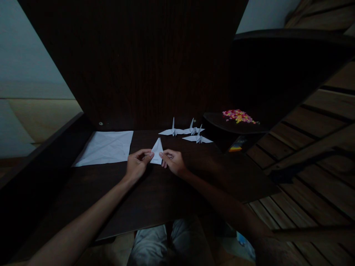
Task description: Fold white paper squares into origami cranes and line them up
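A small piece of folded white paper (156, 151), pointed at the top, is held upright between my two hands over the dark desk. My left hand (138, 161) pinches its left side with the thumb on the near face. On the opposite edge my right hand (173, 161) grips it the same way, with the fingers partly hidden behind. Just beyond stand three white paper cranes (198, 139) with wings spread, close to the back panel. To the left of my hands lies a creased white sheet (107, 147), flat on the desk.
A small rounded shelf (213, 119) at the right carries a heap of pink, red and yellow bits (239, 116). Below it is a yellow-and-orange item (235, 147). A dark side board (41, 177) bounds the desk on the left; wooden slats (318, 195) lie to the right.
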Available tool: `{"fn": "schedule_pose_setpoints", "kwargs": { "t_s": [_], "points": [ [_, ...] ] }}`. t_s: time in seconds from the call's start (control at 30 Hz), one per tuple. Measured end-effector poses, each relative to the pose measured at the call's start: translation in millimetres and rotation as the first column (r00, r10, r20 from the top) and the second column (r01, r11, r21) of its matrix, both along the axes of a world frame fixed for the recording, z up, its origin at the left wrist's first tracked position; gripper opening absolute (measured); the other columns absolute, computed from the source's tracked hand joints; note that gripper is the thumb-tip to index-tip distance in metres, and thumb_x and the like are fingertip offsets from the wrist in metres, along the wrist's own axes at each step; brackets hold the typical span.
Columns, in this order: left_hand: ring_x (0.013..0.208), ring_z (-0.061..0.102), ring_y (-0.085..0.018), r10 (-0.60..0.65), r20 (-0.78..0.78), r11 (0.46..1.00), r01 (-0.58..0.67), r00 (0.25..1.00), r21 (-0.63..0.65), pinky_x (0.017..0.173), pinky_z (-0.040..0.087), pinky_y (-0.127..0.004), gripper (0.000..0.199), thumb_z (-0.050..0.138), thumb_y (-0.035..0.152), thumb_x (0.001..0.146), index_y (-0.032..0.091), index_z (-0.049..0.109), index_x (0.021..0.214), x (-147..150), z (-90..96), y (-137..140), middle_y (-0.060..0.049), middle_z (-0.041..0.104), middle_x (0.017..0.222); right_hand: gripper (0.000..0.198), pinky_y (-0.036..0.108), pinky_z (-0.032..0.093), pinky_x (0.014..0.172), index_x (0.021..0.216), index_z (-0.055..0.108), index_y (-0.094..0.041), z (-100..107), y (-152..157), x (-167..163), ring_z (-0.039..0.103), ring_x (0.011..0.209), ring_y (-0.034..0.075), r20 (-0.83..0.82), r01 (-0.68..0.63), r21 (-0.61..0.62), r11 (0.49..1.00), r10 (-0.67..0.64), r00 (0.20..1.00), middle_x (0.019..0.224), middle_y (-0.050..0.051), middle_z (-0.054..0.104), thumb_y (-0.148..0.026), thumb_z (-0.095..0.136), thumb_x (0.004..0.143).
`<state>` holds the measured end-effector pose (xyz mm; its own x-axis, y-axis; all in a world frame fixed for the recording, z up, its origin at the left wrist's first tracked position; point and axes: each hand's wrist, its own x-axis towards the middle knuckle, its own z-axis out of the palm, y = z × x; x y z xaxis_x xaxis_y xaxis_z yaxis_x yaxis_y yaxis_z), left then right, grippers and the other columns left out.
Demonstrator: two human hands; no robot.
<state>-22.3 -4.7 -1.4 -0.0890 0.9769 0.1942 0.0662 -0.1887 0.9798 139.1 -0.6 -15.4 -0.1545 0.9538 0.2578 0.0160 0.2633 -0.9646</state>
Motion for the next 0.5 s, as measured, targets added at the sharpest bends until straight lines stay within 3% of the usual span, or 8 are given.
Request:
{"fn": "schedule_pose_setpoints", "kwargs": {
  "t_s": [0.5],
  "points": [
    [0.059, 0.054, -0.014, -0.03, -0.028, 0.999, 0.031, 0.999, 0.019, 0.057, 0.043, -0.025, 0.03, 0.074, 0.043, 0.062, 0.015, 0.067, 0.07, -1.6, -1.5, 1.4, -0.001, 0.063, 0.062, 0.035, 0.018, 0.039, 0.04, 0.067, 0.061, -0.015, 3.1, 0.4, 3.2, 0.049, 0.039, 0.007, 0.056, -0.05, 0.03, 0.998, 0.048, 0.997, 0.048, -0.002, 0.056, -0.049, 0.063, 0.076]
  ]
}}
